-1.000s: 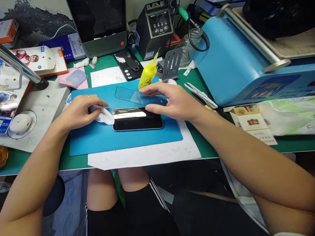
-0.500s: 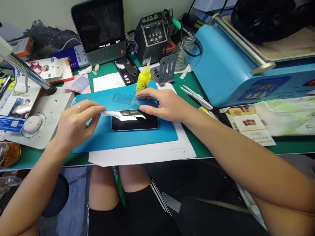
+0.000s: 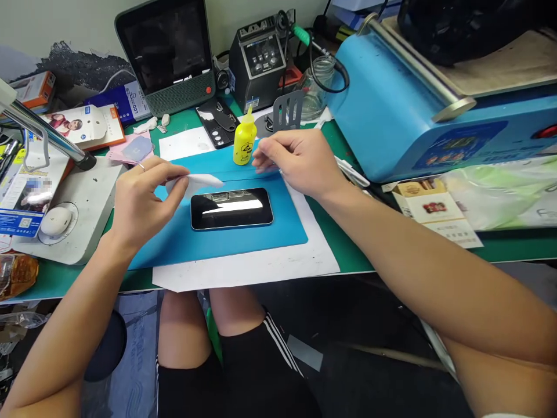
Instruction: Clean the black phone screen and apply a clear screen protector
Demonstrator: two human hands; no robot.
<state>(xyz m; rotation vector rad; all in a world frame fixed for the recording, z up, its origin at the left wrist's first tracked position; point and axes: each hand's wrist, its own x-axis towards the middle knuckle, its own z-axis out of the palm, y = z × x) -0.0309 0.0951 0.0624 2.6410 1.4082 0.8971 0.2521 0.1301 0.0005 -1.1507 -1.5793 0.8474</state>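
Note:
My left hand (image 3: 145, 194) pinches a white wipe (image 3: 206, 181) between thumb and fingers, its free end pointing right above the blue mat (image 3: 174, 247). A black-screened smartphone (image 3: 231, 210) lies face up on the mat, its glass reflecting a bright strip. My right hand (image 3: 300, 159) is raised past the phone's far right corner, with fingers curled together near a yellow squeeze bottle (image 3: 245, 142). What those fingers hold, if anything, is hidden. A faint thin line runs across the mat behind the phone; I cannot tell if it is the clear glass sheet.
A lamp base (image 3: 82, 215) stands at left. Behind are a tablet-like screen (image 3: 165, 46), a soldering station (image 3: 259, 64) and a glass jar (image 3: 317, 87). A big blue machine (image 3: 391, 116) and an opened carton (image 3: 435, 209) occupy the right. White paper (image 3: 243, 270) lies under the mat.
My right hand has lifted and its fingers have curled; the clear sheet under it no longer shows plainly. My left hand has raised the wipe off the phone's edge. The view has shifted slightly.

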